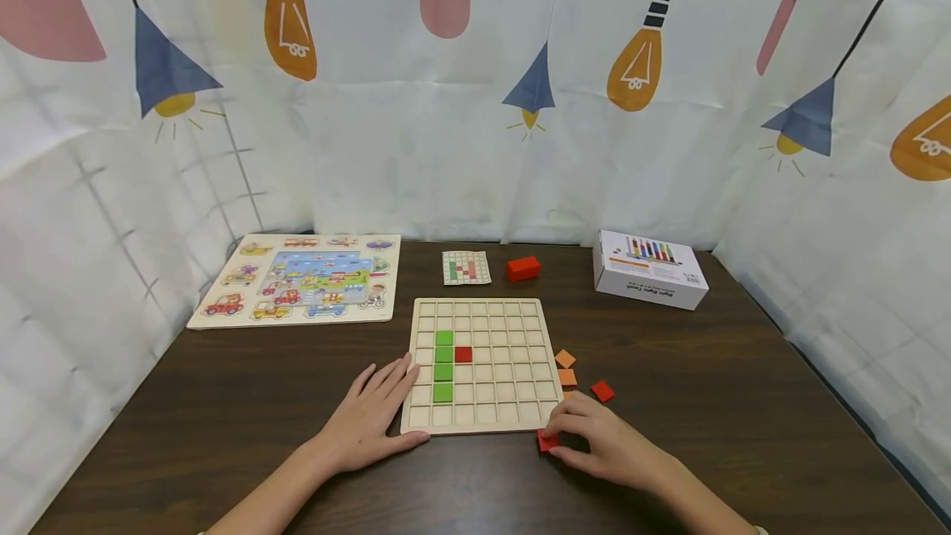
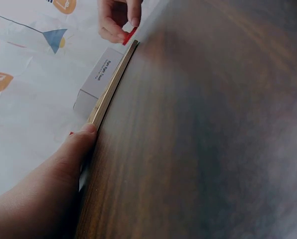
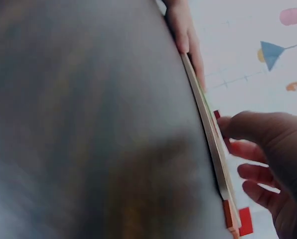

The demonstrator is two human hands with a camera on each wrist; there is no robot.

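A wooden grid board lies flat on the table, its cells holding a column of several green square tiles and one red tile beside the column. My left hand rests along the board's left side, fingers extended, with the thumb at its near left corner. At the near right corner, my right hand pinches a red square tile between thumb and fingers. The left wrist view shows this red tile tilted, raised over the table.
Orange tiles and a loose red tile lie right of the board. Behind it are a small pattern card and a red block. A picture puzzle lies back left, a white box back right. A printed curtain hangs behind.
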